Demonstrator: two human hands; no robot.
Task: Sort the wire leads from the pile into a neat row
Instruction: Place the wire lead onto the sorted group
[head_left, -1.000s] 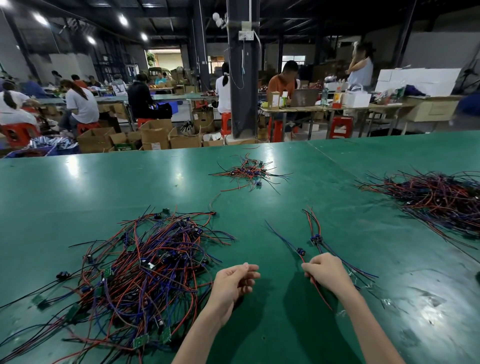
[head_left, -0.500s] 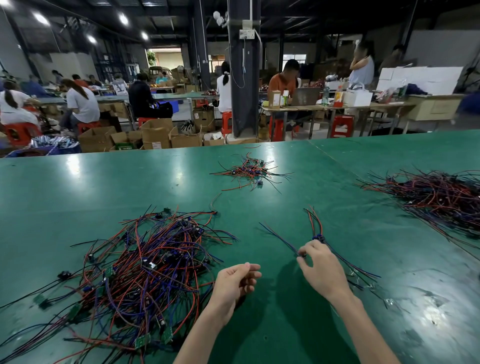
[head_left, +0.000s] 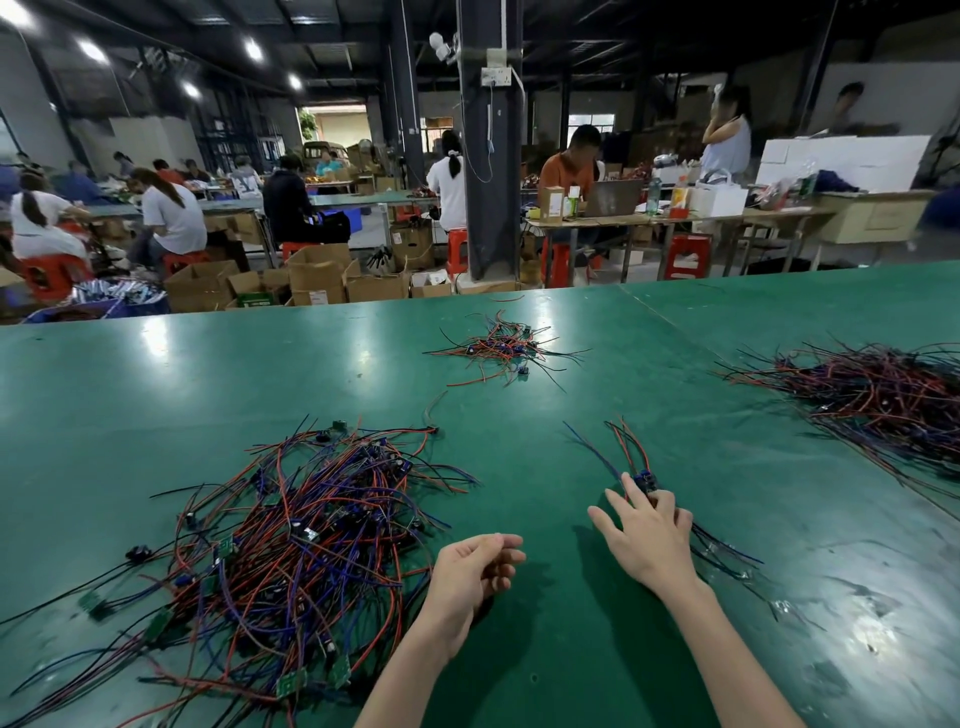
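A green counter (head_left: 156, 374) runs across the workshop. The big pile (head_left: 301, 530) of red, blue and black wire leads, with small green boards tangled in, lies at the near left. The left hand (head_left: 467, 577) hovers just beside its right edge, palm turned inward. Its fingers (head_left: 506, 543) are loosely curled and hold nothing.

The right hand (head_left: 649, 540) lies palm down over a small group of sorted leads (head_left: 631, 452), which sits near the middle of the counter, well apart from the pile. Its fingers (head_left: 632, 486) are spread. Their tips rest on the leads at a little blue board (head_left: 647, 480), and I cannot see whether any of them pinch it. The leads fan out beyond the fingertips and trail back under the wrist.

2 more heaps lie on the counter: a small far heap (head_left: 504, 348) and a large right heap (head_left: 883, 400).

Behind the counter stand open cardboard boxes (head_left: 317, 275). From here their insides are mostly hidden; 1 low box (head_left: 431, 280) shows something pale inside. A blue bin (head_left: 78, 312) at the far left holds shiny silver pieces that I cannot make out. People sit on red stools (head_left: 685, 254) at other tables, and a dark pillar (head_left: 488, 182) rises in the middle.
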